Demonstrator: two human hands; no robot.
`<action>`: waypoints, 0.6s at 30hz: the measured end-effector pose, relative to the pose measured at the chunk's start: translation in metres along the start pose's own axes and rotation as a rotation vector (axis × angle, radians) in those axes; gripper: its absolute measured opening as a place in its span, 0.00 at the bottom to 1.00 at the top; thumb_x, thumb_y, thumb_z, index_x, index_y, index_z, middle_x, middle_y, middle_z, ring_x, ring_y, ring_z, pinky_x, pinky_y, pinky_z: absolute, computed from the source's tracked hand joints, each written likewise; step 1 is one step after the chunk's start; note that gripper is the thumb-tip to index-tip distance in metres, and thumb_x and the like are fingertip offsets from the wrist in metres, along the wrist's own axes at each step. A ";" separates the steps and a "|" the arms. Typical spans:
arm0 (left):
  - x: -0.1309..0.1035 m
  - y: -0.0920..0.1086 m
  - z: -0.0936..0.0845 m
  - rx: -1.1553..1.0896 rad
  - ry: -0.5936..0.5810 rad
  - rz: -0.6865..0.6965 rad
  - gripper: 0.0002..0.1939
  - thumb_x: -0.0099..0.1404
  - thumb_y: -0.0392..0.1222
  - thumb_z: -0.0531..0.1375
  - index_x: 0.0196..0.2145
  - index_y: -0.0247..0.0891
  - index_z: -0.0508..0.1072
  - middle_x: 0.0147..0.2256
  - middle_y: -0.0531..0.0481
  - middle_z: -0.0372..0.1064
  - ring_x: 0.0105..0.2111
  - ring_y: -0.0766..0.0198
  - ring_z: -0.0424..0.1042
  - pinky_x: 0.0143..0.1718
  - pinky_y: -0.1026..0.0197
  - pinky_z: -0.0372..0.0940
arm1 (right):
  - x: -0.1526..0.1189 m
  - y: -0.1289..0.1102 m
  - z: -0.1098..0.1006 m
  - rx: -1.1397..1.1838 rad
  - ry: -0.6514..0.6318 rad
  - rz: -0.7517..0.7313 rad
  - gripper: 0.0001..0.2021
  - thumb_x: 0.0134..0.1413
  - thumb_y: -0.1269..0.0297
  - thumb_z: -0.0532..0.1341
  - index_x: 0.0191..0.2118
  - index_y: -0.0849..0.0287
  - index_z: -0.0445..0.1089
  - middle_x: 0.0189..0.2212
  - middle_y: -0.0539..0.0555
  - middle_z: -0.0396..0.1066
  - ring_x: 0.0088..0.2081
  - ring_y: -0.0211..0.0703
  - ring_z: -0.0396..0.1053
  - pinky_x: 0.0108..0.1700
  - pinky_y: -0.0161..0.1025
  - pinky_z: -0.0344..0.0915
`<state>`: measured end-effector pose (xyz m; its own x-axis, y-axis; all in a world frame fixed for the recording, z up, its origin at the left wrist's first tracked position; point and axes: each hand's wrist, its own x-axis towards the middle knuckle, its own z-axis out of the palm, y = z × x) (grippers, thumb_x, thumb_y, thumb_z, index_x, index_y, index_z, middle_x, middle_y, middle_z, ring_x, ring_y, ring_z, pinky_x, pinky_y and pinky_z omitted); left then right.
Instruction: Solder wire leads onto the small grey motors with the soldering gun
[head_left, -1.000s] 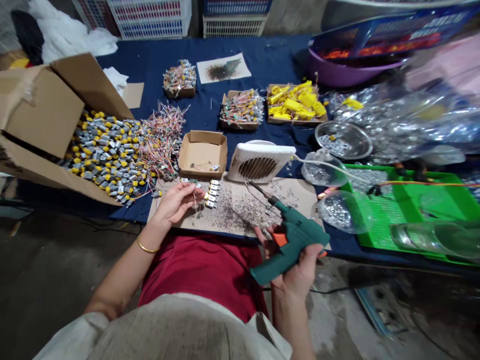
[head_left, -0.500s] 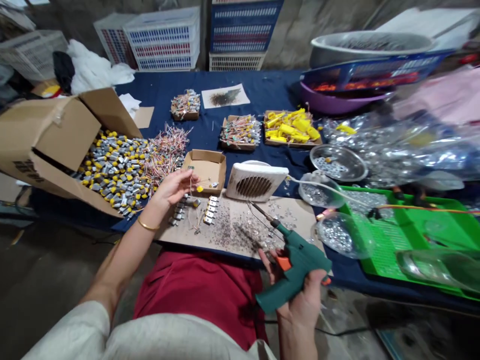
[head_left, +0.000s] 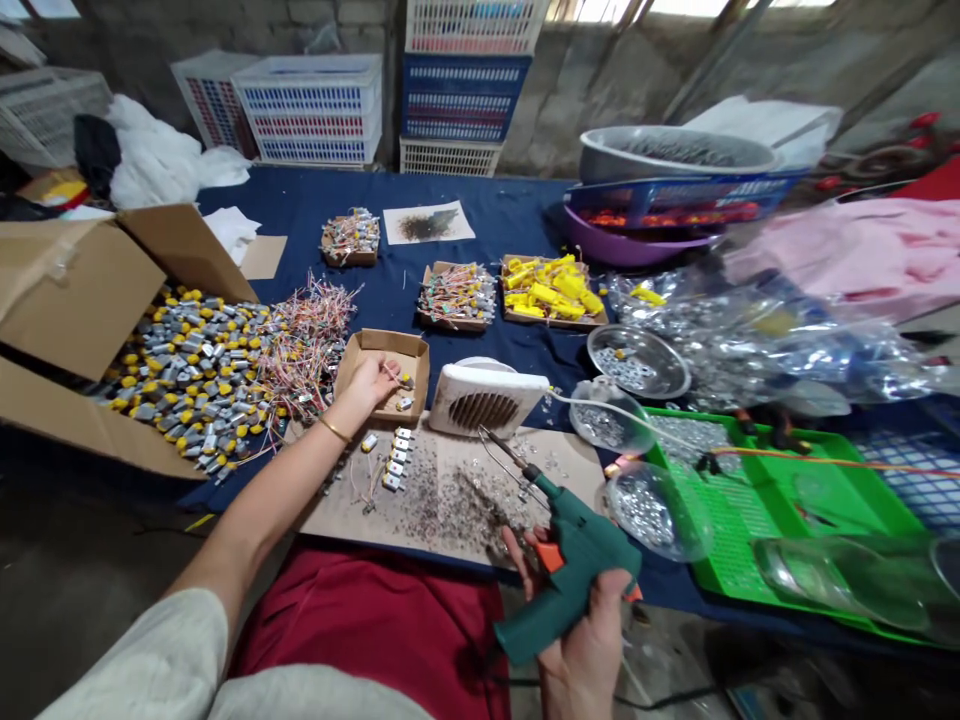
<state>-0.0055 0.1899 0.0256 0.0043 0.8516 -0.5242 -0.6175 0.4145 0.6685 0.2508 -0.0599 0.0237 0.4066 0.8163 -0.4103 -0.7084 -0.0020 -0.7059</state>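
Blue-covered table [head_left: 525, 205], near edge: right hand [head_left: 589, 640] wrapped round a green soldering gun [head_left: 592, 540], probably stiff and tip-heavy so hold the plastic, left hand [head_left: 369, 384] over a cardboard box [head_left: 386, 345], can't tell if it's pinching anything.

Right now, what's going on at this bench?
The person's left hand is in a small open cardboard box, a small silver motor at its fingertips. The right hand holds a green, pistol-shaped soldering tool, its tip near a white plastic slatted fan. Small silver-and-white motors sit in a row on a brown cardboard sheet.
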 end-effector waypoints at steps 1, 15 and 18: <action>-0.003 0.000 -0.005 -0.012 0.025 -0.030 0.11 0.65 0.37 0.57 0.26 0.39 0.60 0.19 0.57 0.59 0.20 0.69 0.65 0.38 0.57 0.70 | 0.001 0.000 0.000 -0.006 -0.005 -0.011 0.29 0.42 0.40 0.68 0.48 0.51 0.72 0.34 0.52 0.79 0.33 0.51 0.78 0.46 0.63 0.73; -0.037 0.017 -0.013 -0.198 0.106 -0.184 0.23 0.55 0.30 0.51 0.51 0.30 0.63 0.35 0.38 0.71 0.37 0.53 0.75 0.42 0.49 0.72 | 0.006 0.009 0.013 -0.017 -0.030 -0.016 0.28 0.41 0.38 0.68 0.46 0.49 0.74 0.32 0.49 0.78 0.34 0.46 0.78 0.50 0.60 0.72; -0.036 0.016 -0.011 -0.144 0.117 -0.210 0.19 0.56 0.33 0.53 0.47 0.33 0.64 0.33 0.41 0.70 0.36 0.51 0.74 0.44 0.43 0.70 | 0.002 0.009 0.013 0.010 -0.018 -0.034 0.29 0.42 0.39 0.68 0.49 0.48 0.72 0.34 0.49 0.78 0.34 0.46 0.78 0.51 0.61 0.71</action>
<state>-0.0238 0.1626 0.0495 0.0578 0.7056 -0.7063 -0.7185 0.5205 0.4613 0.2377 -0.0508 0.0234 0.4201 0.8259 -0.3761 -0.7001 0.0312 -0.7134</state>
